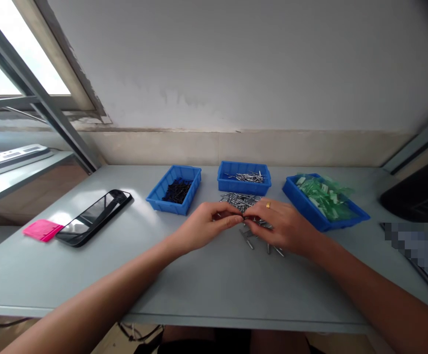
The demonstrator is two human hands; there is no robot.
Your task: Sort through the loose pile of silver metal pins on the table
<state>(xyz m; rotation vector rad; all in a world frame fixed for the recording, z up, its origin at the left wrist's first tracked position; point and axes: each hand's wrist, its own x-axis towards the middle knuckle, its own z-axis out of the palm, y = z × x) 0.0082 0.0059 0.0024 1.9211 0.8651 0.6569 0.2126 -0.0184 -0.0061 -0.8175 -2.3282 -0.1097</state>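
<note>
Joining fingertips of bare left hand (pixel 207 225) and gold-ringed right hand (pixel 283 225) over slim silver metal pins (pixel 239 200), presumably for fine control; cannot tell whether grasping anything; working with pins lying loose on flat grey tabletop (pixel 199 282), probably for easy reach

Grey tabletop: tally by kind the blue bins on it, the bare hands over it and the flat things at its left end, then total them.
Blue rectangular plastic bins: 3
Bare hands: 2
Glossy black phone-like device: 1
Bright pink flat item: 1
Total: 7
</note>
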